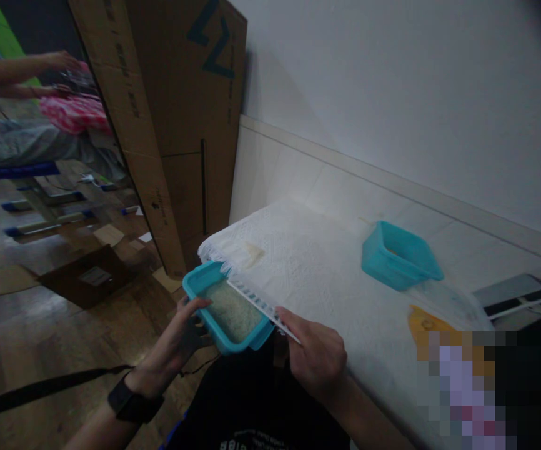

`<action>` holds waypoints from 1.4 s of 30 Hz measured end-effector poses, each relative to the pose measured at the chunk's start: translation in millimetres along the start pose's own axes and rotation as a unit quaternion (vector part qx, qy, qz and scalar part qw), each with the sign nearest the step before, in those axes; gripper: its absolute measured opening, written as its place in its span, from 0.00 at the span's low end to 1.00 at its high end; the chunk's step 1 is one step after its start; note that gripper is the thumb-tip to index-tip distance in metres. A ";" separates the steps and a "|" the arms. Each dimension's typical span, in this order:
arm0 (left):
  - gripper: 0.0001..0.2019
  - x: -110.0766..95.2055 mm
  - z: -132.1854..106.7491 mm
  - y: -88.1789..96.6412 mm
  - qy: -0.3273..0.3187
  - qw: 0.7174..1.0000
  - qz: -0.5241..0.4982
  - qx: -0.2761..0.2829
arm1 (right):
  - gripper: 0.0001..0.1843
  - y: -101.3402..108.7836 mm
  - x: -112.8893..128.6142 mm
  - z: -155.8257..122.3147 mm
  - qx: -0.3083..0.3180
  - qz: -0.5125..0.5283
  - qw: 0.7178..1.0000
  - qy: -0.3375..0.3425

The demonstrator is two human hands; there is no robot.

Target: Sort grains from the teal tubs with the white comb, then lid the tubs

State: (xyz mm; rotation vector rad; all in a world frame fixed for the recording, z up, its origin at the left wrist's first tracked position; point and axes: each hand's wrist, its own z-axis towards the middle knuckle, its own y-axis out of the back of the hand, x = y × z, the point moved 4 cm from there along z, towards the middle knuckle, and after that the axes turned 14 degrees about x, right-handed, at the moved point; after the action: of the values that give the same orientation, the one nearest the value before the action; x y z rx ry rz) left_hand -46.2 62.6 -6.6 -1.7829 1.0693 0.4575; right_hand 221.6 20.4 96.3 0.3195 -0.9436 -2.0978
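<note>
My left hand (183, 334) is closed round the left side of a turquoise plastic tub (227, 345), with its thumb over the rim. Pale, rice-like grains (235, 312) cover the bottom of the tub. A thin white strip with a row of slots (254, 300) is pinched in my right hand (317, 350); it slants across the tub's table-side edge. The tub is held at the front edge of a table spread with a white fringed cloth (298, 262). A small beige patch (253, 253) lies on the cloth beyond the tub.
Another turquoise tub (380, 265) stands on the table to the right, beside clear plastic and an orange item (425, 322). A tall cardboard box (181, 106) rises at the left, near the wall. Another person's arm (22, 65) works over pink cloth. Torn cardboard (85, 275) lies on the floor.
</note>
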 end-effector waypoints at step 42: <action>0.34 -8.4 -1.7 -0.8 -0.002 0.999 0.027 -0.023 | 0.13 -23.7 -91.1 38.5 -0.021 -0.016 0.992 -0.121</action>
State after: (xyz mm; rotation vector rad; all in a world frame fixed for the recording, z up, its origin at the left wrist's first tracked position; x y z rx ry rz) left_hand -50.4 65.1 0.5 -1.7956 1.1136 0.5227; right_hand 247.9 118.6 97.9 0.0598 -1.0379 -2.2179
